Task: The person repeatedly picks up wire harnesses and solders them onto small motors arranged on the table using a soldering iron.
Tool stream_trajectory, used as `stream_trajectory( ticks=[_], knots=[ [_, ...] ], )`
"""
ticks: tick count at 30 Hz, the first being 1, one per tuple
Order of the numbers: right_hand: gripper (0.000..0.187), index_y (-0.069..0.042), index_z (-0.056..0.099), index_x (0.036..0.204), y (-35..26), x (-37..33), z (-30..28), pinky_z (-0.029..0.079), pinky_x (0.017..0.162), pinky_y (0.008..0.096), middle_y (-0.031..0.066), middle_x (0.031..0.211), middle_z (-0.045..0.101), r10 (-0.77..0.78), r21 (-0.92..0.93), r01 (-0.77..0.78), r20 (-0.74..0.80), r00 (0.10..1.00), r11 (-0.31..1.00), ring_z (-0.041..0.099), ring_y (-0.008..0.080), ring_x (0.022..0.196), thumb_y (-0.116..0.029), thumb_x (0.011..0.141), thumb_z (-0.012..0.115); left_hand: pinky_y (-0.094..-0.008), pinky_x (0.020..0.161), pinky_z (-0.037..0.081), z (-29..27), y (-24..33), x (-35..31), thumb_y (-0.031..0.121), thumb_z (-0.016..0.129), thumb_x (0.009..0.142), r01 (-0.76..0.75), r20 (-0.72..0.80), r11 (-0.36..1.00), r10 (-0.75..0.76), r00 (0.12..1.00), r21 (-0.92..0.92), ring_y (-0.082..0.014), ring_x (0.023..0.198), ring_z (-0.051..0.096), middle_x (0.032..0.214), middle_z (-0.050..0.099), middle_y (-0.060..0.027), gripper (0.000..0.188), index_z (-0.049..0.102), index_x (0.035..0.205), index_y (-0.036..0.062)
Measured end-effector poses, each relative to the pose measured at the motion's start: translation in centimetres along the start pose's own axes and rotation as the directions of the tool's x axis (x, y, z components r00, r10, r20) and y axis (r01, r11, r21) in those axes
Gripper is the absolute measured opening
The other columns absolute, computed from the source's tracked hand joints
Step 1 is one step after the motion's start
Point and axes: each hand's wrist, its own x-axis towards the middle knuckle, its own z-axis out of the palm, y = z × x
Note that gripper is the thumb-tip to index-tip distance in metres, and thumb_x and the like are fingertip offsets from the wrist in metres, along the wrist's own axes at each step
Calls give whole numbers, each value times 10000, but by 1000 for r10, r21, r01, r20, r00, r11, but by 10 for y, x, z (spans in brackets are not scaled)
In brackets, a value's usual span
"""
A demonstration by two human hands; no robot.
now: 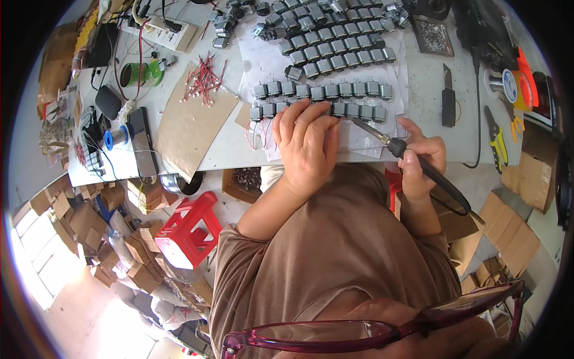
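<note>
My right hand (423, 160) grips a soldering iron (431, 175) with a black handle. Its metal tip points left, down at the nearest row of small grey motors (362, 112). My left hand (308, 140) is bent over the middle of that row with its fingertips drawn together. Whatever they pinch is hidden behind the fingers. Thin red and white wires (258, 135) hang from the row's left end. Just behind lies a second row of motors (345, 90). A pile of loose red and white wires (204, 81) rests on a brown cardboard sheet (194, 128) to the left.
More motors (335, 48) stand in rows at the back. Solder spools (509, 87), a utility knife (448, 99) and yellow-handled pliers (496, 140) lie to the right. A blue spool (116, 138), a phone (142, 140) and a power strip (164, 33) are at left. A red stool (190, 230) stands below.
</note>
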Motion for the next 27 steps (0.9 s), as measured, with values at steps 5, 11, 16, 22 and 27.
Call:
stream_trajectory(
  ticks=[5,11,16,22,27],
  knots=[
    [131,-66,412,802,-1,2,-1,375,931,527,-29,509,409,-8,12,8,-14,1000,1000,389,45,459,-124,827,526,-429,883,326,0,0,0,67,645,669,-1,-8,1000,1,1000,8,-266,1021,489,1018,579,-51,188,571,840,87],
    [109,-35,444,815,0,7,-6,392,920,524,-8,602,424,-12,119,14,-21,1000,993,387,48,523,-18,787,548,-428,885,323,-2,3,2,71,650,658,1,-4,1000,-1,1000,23,-266,1012,490,1011,577,-50,196,571,836,90],
    [97,-34,446,812,-6,18,-5,389,924,521,-19,567,409,-6,114,6,1,1000,993,378,40,504,-8,785,536,-415,880,333,-6,6,3,36,663,673,21,26,1000,-21,999,13,-290,1006,491,1019,587,-61,212,569,859,76],
    [93,-21,458,803,-7,25,-4,408,910,500,24,670,440,12,99,-14,19,1000,995,423,66,578,-4,778,547,-393,872,321,-12,9,7,30,654,680,40,24,999,-39,999,-16,-288,994,463,976,579,-70,170,578,826,72],
    [86,-10,482,767,-13,36,-1,430,879,480,31,700,437,48,67,-55,102,994,996,435,81,604,-12,764,568,-374,834,321,-16,8,10,22,647,683,108,50,993,-106,993,-51,-274,939,451,919,556,-69,167,591,834,67]
  ],
)
